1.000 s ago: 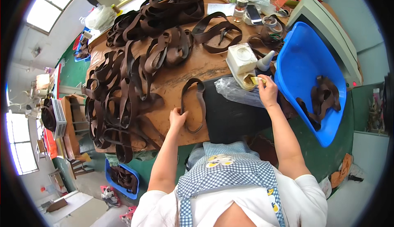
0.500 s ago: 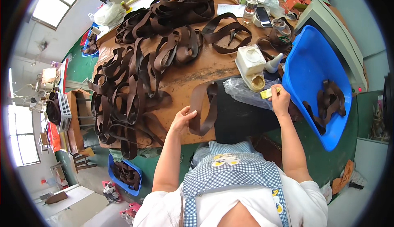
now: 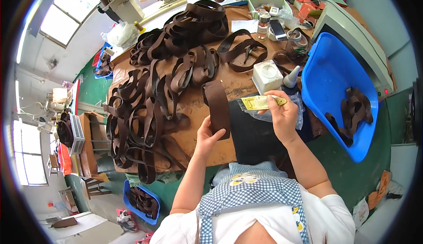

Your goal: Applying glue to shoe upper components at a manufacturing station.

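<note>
My left hand [image 3: 207, 137] is closed on the lower end of a brown leather strap [image 3: 219, 108], which stands up in a curve over the table. Held in my right hand [image 3: 282, 114] is a flat yellow brush [image 3: 257, 103], its dark tip pointing left toward the strap but apart from it. Behind that hand stands a white square container [image 3: 267, 77], with a grey cone-shaped bottle [image 3: 291, 77] beside it. Clear plastic [image 3: 297, 111] lies partly under my right hand. Below the strap and brush is a black mat [image 3: 251, 140].
Many looped brown straps [image 3: 150, 103] cover the table's left side. A blue tub [image 3: 317, 94] with a few straps leans at the right, near a grey machine [image 3: 357, 45]. A jar [image 3: 263, 26] and phone [image 3: 278, 29] lie farther back. Another blue tub [image 3: 154, 219] stands on the floor.
My right hand has moved left with the brush, from beside the container toward the strap. The strap in my left hand has turned and tilted, showing its broad face. The view has shifted slightly.
</note>
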The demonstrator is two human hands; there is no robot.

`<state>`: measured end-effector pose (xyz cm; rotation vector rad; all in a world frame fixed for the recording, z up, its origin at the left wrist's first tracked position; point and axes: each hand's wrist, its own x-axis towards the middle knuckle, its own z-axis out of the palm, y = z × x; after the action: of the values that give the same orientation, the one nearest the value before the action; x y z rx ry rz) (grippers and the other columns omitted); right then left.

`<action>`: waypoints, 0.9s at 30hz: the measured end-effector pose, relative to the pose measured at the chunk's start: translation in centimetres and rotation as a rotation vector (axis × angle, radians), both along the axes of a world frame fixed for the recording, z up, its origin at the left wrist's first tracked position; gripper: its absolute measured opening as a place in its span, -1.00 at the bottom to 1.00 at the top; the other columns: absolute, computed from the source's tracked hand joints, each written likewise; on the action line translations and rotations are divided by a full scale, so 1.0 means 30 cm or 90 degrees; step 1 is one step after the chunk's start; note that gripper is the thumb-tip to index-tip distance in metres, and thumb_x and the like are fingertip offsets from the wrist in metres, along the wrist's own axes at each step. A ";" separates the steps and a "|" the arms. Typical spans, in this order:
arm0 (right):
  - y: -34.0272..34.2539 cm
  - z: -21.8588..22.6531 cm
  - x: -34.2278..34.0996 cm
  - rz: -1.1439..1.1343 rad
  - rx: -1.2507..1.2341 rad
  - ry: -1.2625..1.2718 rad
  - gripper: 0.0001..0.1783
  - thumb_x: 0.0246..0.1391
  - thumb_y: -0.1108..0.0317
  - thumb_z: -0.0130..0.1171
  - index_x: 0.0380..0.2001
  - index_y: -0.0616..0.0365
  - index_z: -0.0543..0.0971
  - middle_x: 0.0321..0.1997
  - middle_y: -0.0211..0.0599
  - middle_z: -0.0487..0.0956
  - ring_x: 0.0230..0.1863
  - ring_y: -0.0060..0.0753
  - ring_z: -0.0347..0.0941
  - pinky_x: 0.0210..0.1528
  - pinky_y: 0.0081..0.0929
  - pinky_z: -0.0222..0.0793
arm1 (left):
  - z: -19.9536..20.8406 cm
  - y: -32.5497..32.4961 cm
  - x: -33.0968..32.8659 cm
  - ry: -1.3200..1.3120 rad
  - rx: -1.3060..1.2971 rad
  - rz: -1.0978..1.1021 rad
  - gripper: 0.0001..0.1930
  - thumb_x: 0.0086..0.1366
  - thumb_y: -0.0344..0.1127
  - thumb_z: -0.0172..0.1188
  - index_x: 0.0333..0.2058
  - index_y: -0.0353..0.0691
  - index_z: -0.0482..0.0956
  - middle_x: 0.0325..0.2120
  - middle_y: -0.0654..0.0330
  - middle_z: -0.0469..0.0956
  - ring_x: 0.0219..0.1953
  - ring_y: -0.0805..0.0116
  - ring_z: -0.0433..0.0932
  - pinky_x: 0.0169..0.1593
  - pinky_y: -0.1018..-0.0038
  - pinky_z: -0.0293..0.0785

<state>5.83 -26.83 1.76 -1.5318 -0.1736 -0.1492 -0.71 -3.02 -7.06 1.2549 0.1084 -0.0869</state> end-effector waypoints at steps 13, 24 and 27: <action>0.022 0.016 -0.012 0.008 0.007 -0.006 -0.82 0.33 0.43 0.02 -0.14 0.33 0.53 -0.31 -0.20 0.64 -0.41 -0.53 0.59 -0.32 -0.60 0.55 | 0.009 -0.043 0.021 -0.010 0.030 0.028 -0.51 0.26 -0.53 0.25 0.15 -0.33 0.36 0.00 0.18 0.53 0.03 0.42 0.50 0.14 0.46 0.41; 0.056 0.059 0.005 0.006 -0.076 -0.057 -0.83 0.31 0.46 0.03 -0.17 0.33 0.55 -0.34 -0.23 0.64 -0.43 -0.56 0.60 -0.39 -0.62 0.57 | -0.022 -0.054 -0.011 -0.051 0.217 0.008 -0.44 0.30 -0.55 0.19 0.26 -0.27 0.27 0.04 0.19 0.50 0.03 0.45 0.48 0.09 0.52 0.41; 0.069 0.064 0.005 0.013 -0.101 -0.068 -0.84 0.29 0.45 0.06 -0.18 0.32 0.56 -0.36 -0.22 0.65 -0.46 -0.54 0.61 -0.41 -0.62 0.55 | -0.020 -0.048 -0.010 -0.120 0.322 -0.007 -0.45 0.31 -0.54 0.18 0.25 -0.27 0.27 0.02 0.20 0.50 0.03 0.45 0.47 0.10 0.52 0.40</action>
<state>5.97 -24.76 3.68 -1.6806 -0.2914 -0.2055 -1.01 -4.44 -7.66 1.7611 -0.0444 0.0538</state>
